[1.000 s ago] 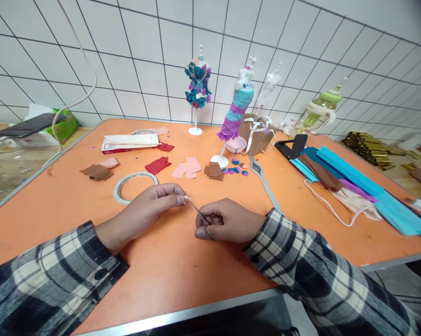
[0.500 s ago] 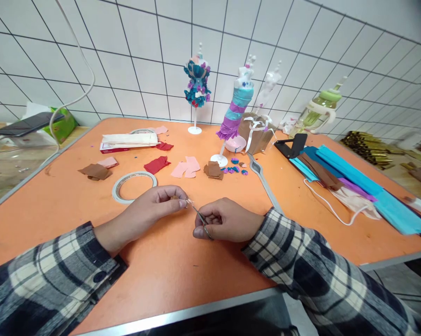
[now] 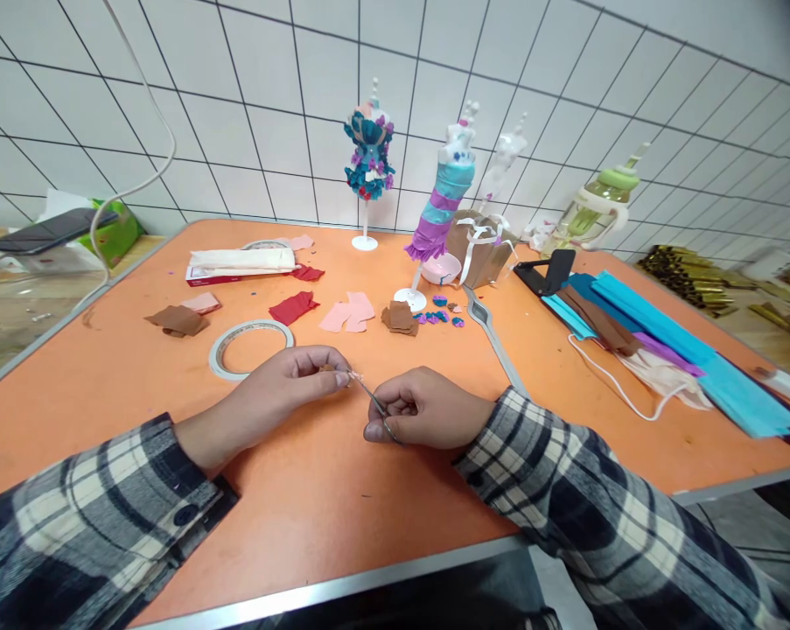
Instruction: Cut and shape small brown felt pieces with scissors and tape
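My left hand (image 3: 283, 389) pinches a small brown and pale pink piece (image 3: 353, 376) between thumb and fingers; most of the piece is hidden. Small metal scissors (image 3: 382, 413) are gripped in my right hand (image 3: 427, 407), and their tip touches or nearly touches the piece. Just behind my left hand lies a white roll of tape (image 3: 219, 354). Brown scraps (image 3: 401, 319), pink scraps (image 3: 350, 312) and a red scrap (image 3: 294, 306) are spread beyond both hands. Several small purple and teal bits (image 3: 440, 317) lie beside the brown scraps.
Two decorated dress forms (image 3: 370, 153) (image 3: 443, 197) stand at the back, with a pink bowl (image 3: 442, 269) and a brown bag (image 3: 477, 254). Blue strips (image 3: 663, 319), a black stand (image 3: 555, 271) and a bottle (image 3: 595, 210) are on the right. A long box (image 3: 237, 264) lies back left.
The scissors and my right hand have shifted very slightly, with the scissors' handle a little further right. My left hand keeps its pinch.
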The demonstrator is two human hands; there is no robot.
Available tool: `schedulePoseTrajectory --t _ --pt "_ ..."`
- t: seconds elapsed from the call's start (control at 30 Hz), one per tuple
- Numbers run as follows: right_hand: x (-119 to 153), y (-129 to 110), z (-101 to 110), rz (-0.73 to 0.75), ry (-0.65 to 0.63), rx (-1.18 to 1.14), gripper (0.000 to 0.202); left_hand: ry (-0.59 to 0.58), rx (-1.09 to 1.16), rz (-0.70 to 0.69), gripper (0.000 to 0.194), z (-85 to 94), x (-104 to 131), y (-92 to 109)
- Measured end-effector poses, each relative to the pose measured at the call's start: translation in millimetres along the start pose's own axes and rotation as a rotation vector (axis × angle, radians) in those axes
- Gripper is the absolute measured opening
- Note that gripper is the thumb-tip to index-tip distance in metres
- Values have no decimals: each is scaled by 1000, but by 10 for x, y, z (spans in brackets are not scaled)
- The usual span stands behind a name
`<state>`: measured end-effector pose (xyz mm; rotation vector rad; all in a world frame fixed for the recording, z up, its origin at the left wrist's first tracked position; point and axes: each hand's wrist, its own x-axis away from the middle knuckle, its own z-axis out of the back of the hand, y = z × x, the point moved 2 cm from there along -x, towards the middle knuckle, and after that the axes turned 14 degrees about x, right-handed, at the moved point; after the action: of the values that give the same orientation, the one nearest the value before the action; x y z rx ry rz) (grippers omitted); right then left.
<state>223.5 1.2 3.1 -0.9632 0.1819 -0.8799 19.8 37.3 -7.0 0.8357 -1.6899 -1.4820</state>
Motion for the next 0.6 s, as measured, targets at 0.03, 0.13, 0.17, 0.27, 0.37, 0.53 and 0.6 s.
schedulePoseTrajectory --t 0.03,0.13,0.17,0.27,0.37,0.53,0.6 --pt "-2 5 -1 4 4 5 33 2 0 0 20 -1 -1 -1" --pt "-12 21 -12 3 -3 -5 31 7 -1 1 21 -2 1 0" --pt "-16 25 -15 2 -4 -11 30 7 0 2 20 -1 3 0" --pt "-21 30 -20 -4 -17 -33 29 12 7 -4 20 6 2 -5" --pt "-13 30 -23 -10 -37 -79 32 11 10 -7 20 11 -6 -10" --pt "0 42 -28 -7 -47 -105 34 -10 -4 2 20 2 -6 6" --pt "2 49 -29 -4 -45 -94 35 -21 -3 4 19 -1 1 16"
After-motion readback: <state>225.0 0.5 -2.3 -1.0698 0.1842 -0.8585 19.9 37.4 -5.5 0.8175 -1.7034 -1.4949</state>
